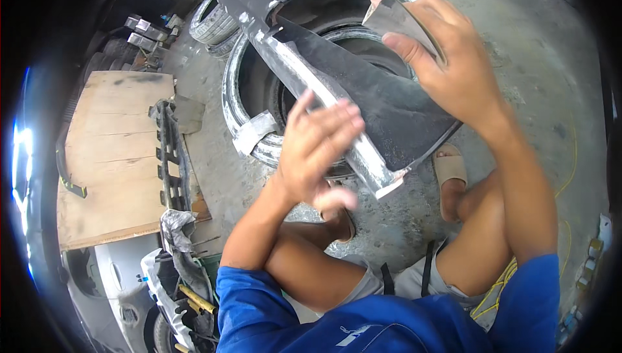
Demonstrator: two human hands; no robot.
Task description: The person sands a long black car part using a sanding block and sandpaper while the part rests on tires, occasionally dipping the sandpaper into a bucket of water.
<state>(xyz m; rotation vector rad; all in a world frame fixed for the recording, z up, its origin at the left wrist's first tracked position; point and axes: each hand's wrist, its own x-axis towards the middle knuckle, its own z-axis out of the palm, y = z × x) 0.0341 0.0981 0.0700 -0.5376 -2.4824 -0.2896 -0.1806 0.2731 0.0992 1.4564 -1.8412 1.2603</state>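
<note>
In front of me a long dark car body panel lies slantwise across a stack of tires. White, sanded-looking patches run along its raised ridge, down to the near end. My right hand is raised above the panel's right side, thumb and fingers closed around a bent grey-brown sheet that looks like sandpaper. Over the ridge, my left hand has its fingers apart and holds nothing. It is slightly blurred, and whether it touches the panel I cannot tell.
A pale crumpled piece sits on the tire rim. To the left stand a wooden board, a black slotted strip and a silver car part. Another tire lies behind. A yellow cord runs along the floor at right.
</note>
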